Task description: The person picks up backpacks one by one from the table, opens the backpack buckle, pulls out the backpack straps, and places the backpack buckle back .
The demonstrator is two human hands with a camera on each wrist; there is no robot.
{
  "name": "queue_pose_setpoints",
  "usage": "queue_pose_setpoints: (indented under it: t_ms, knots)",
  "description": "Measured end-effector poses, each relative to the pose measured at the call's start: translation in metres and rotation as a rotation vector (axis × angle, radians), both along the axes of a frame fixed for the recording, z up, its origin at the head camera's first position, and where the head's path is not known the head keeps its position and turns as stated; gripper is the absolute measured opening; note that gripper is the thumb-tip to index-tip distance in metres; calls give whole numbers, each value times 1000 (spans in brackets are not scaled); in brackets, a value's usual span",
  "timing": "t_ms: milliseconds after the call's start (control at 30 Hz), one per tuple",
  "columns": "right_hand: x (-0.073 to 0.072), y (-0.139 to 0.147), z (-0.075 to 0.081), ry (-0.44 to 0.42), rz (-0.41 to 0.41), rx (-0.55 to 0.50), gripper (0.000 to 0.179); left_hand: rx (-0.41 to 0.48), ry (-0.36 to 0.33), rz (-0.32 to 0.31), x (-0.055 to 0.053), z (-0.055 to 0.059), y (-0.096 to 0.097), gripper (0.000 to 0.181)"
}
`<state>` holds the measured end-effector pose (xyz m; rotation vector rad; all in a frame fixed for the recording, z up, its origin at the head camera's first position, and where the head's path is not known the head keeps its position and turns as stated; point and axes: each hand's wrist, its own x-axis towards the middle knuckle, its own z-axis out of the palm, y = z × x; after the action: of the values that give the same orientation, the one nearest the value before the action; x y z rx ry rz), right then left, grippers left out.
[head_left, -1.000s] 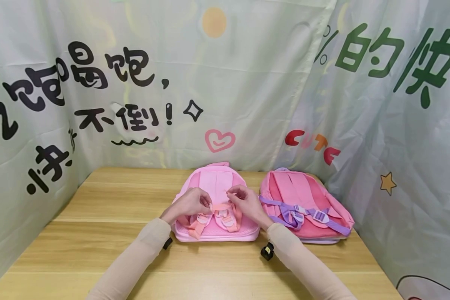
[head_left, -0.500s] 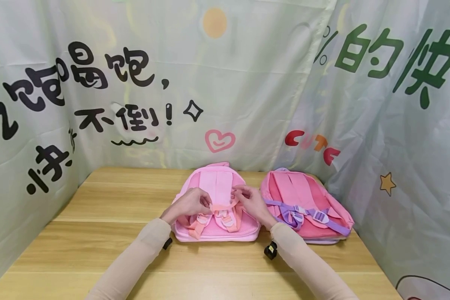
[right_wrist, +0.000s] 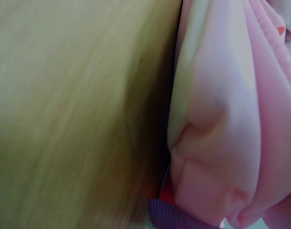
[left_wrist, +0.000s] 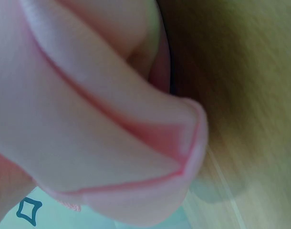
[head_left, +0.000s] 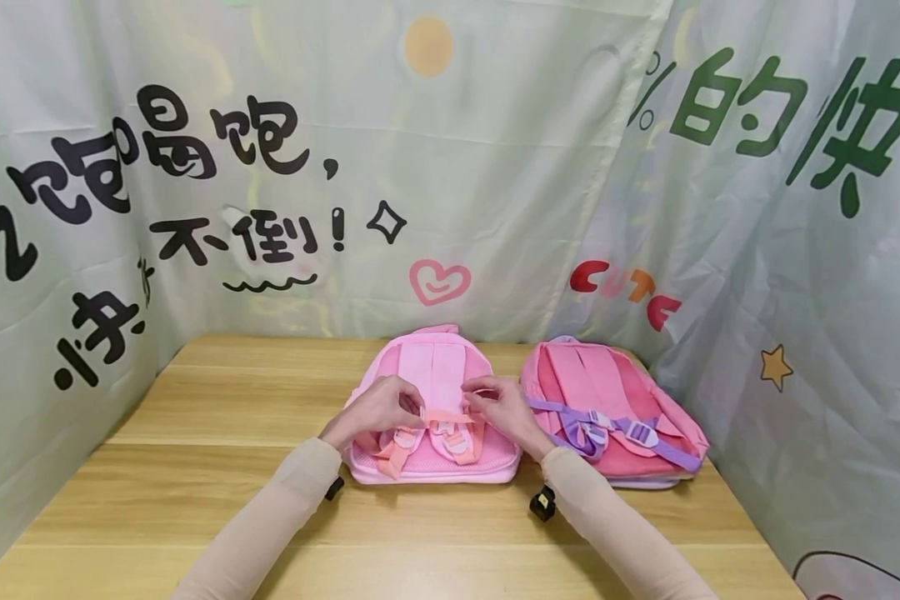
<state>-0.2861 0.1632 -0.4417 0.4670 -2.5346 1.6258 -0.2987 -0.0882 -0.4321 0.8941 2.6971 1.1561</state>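
Strap (head_left: 448, 416) now sits flatter across the left bag (head_left: 442, 387) on the bench (head_left: 142, 492), so strap work looks unfinished, with the left hand (head_left: 379, 406) grip pinching its left end and right hand (head_left: 504, 407) fingers curled at its right, hold unclear.

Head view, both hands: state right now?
Left hand: closed, pinching the orange strap.
Right hand: fingers bent by the same strap; can't tell whether it grips it.
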Motion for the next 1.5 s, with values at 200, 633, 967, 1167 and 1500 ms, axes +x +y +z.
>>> queue_pose_setpoints:
  t_ms: [200,633,967,1167,1500]
  knots:
    - [5,-8,1,57,26,152,13,-2,-9,12,1,1,0,14]
    - [8,-28,-5,143,250,168,20,6,-16,42,-1,1,4,16]
    - [8,-37,-5,135,215,185,17,70,-57,39,0,1,5,17]
    - [6,-40,-8,147,198,187,14,108,-62,41,2,1,5,19]
    - [2,-35,-3,137,223,220,24,105,-82,41,0,1,5,16]
